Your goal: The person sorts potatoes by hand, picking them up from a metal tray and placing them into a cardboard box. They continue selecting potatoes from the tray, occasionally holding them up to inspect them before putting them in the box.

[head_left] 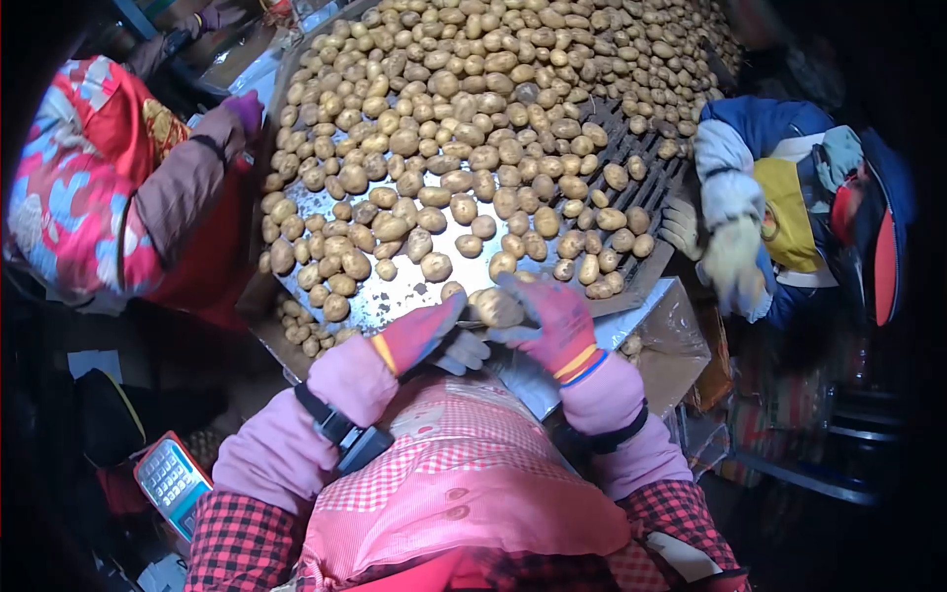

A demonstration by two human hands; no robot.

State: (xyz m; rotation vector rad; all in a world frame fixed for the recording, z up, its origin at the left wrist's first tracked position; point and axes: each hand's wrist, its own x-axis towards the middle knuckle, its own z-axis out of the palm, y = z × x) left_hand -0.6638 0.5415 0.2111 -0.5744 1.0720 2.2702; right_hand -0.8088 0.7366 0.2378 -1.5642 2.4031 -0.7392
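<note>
Both of my hands wear pink gloves with grey palms and fingers, at the near edge of a metal sorting table. My right hand has its fingers closed on a large potato. To the left of that potato is my left hand, its fingers apart and nothing visible between them. Its grey fingertips point toward the held potato. Several loose potatoes lie on the metal just beyond my hands.
A large heap of potatoes covers the far side. Dark slats run along the table's right part. One person stands at the left, another with pale gloves at the right. A cardboard box is near my right arm.
</note>
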